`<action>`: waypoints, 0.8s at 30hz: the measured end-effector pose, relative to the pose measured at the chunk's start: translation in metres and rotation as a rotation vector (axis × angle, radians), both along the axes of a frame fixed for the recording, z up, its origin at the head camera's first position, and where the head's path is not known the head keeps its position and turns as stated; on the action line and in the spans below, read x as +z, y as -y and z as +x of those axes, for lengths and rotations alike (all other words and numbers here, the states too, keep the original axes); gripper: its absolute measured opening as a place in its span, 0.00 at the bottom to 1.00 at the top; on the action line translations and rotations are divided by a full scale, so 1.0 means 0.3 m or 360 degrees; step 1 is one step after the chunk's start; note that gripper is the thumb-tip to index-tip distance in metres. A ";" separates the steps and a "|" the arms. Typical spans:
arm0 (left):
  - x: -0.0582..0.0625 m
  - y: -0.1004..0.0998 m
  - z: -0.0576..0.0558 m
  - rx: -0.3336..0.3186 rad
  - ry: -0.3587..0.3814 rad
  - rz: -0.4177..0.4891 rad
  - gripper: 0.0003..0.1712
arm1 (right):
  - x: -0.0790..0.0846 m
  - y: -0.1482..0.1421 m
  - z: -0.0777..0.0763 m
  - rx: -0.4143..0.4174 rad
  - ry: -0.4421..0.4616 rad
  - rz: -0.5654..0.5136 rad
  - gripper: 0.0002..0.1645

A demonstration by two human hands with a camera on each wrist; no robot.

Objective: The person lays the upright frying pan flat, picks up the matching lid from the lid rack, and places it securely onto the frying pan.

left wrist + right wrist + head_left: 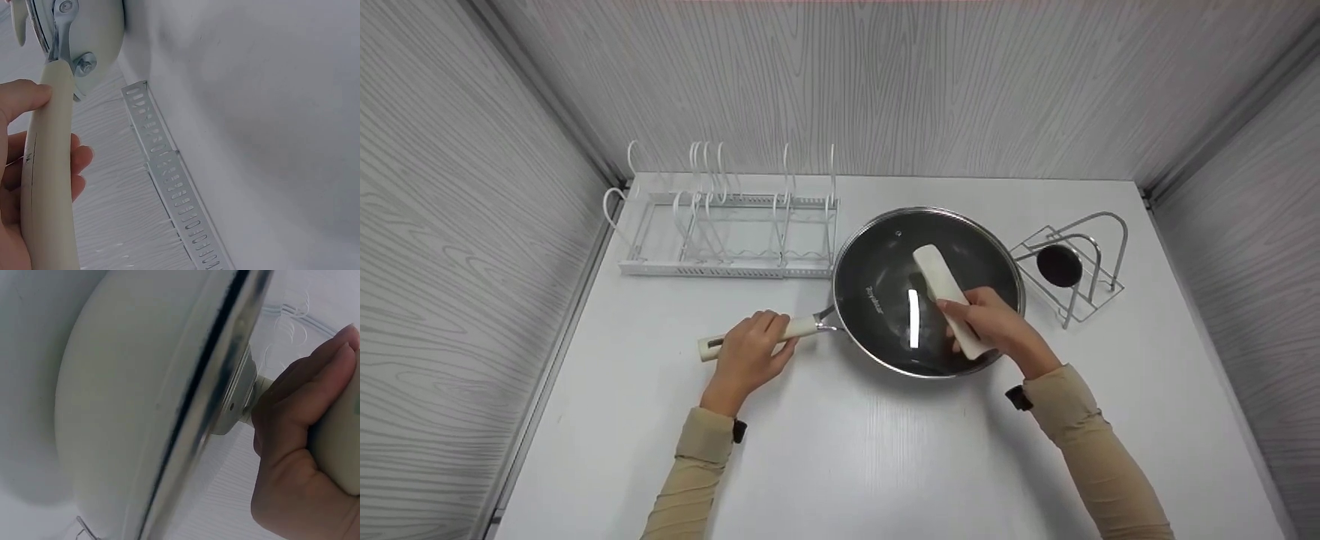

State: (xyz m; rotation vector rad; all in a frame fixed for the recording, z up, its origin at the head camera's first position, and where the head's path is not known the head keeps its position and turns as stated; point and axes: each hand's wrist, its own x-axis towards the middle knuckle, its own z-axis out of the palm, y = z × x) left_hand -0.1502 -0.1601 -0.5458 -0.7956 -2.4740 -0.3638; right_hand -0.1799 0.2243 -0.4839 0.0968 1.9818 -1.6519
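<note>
A dark-looking wok [112, 394], cream on the outside, stands in the middle of the table under a glass lid [877, 262] with a metal rim. My left hand [750, 352] grips the wok's long cream handle [804, 327]; in the left wrist view the thumb lies along the handle [50, 169] and the fingertips come round its far side. Over the lid, my right hand [997, 324] holds the lid's long cream grip [936, 271] near its closer end. Part of the right fingers is hidden behind that grip. The lid sits over the wok's rim.
At the back left, a white wire rack [701, 268] with upright loops reaches close to the wok's left side. A smaller grey metal stand [1121, 232] with a dark round disc [1059, 265] stands right of the wok. Grey wood-grain walls [885, 90] enclose the white table [855, 465].
</note>
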 end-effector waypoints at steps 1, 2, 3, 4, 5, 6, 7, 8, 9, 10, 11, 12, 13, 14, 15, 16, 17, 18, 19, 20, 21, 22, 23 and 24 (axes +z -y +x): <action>0.000 -0.001 -0.001 -0.0004 -0.0001 0.0002 0.16 | 0.000 -0.002 0.001 -0.0005 -0.0003 0.0003 0.24; 0.000 -0.001 -0.003 -0.0010 -0.0001 0.0004 0.16 | 0.000 -0.004 0.000 -0.0011 -0.0007 0.0004 0.24; 0.001 -0.001 -0.004 -0.0012 -0.0001 0.0002 0.16 | -0.003 -0.005 0.000 -0.0015 -0.0015 0.0006 0.25; 0.000 0.001 -0.004 -0.0014 0.0001 0.0001 0.16 | -0.005 -0.005 0.001 -0.0019 -0.0021 0.0007 0.25; -0.001 0.002 -0.004 -0.0014 0.0002 0.0000 0.16 | -0.008 -0.005 0.002 -0.0024 -0.0025 0.0001 0.26; 0.000 0.003 -0.002 -0.0012 0.0006 -0.0003 0.16 | -0.011 -0.004 0.002 -0.0028 -0.0028 -0.0005 0.26; -0.001 0.005 -0.001 -0.0009 0.0006 -0.0001 0.16 | -0.013 -0.002 0.003 -0.0030 -0.0027 -0.0016 0.27; -0.003 0.006 0.000 -0.0006 0.0002 0.0000 0.17 | -0.015 0.000 0.003 -0.0024 -0.0028 -0.0017 0.27; -0.006 0.007 0.002 -0.0007 -0.0001 -0.0002 0.17 | -0.014 0.001 0.004 -0.0016 -0.0031 -0.0008 0.28; -0.008 0.007 0.003 -0.0008 -0.0001 -0.0001 0.17 | -0.013 0.001 0.005 -0.0013 -0.0038 0.0008 0.28; -0.009 0.007 0.004 -0.0009 0.0000 0.0003 0.17 | -0.011 0.003 0.006 -0.0014 -0.0056 0.0043 0.27; -0.009 0.007 0.004 -0.0010 0.0003 0.0008 0.17 | -0.007 0.004 0.006 -0.0002 -0.0092 0.0093 0.27; -0.009 0.007 0.004 -0.0011 0.0006 0.0013 0.17 | -0.003 0.004 0.005 0.0005 -0.0137 0.0166 0.26; -0.008 0.006 0.004 -0.0012 0.0014 0.0014 0.17 | 0.001 0.003 0.005 0.0025 -0.0211 0.0274 0.26; -0.006 0.006 0.003 -0.0014 0.0023 0.0017 0.17 | 0.007 0.002 0.005 0.0042 -0.0291 0.0384 0.26; -0.003 0.005 0.002 -0.0012 0.0039 0.0021 0.16 | 0.012 0.000 0.006 0.0055 -0.0380 0.0501 0.26; 0.001 0.005 0.001 -0.0011 0.0054 0.0027 0.16 | 0.019 -0.002 0.008 0.0066 -0.0473 0.0617 0.26; 0.004 0.005 0.000 -0.0010 0.0071 0.0034 0.16 | 0.027 -0.005 0.013 0.0078 -0.0565 0.0713 0.26; 0.009 0.005 0.000 -0.0008 0.0090 0.0039 0.16 | 0.035 -0.008 0.020 0.0069 -0.0649 0.0807 0.26; 0.014 0.006 0.001 -0.0009 0.0109 0.0056 0.15 | 0.043 -0.014 0.028 0.0058 -0.0735 0.0884 0.26; 0.022 0.007 0.003 -0.0004 0.0128 0.0072 0.14 | 0.052 -0.019 0.038 0.0030 -0.0810 0.0928 0.25; 0.031 0.007 0.005 0.0008 0.0147 0.0085 0.13 | 0.061 -0.027 0.049 -0.0007 -0.0892 0.0966 0.24; 0.040 0.008 0.007 0.0025 0.0157 0.0098 0.13 | 0.069 -0.036 0.061 -0.0052 -0.0978 0.0987 0.23; 0.051 0.008 0.010 0.0048 0.0160 0.0109 0.12 | 0.077 -0.047 0.073 -0.0101 -0.1077 0.0995 0.21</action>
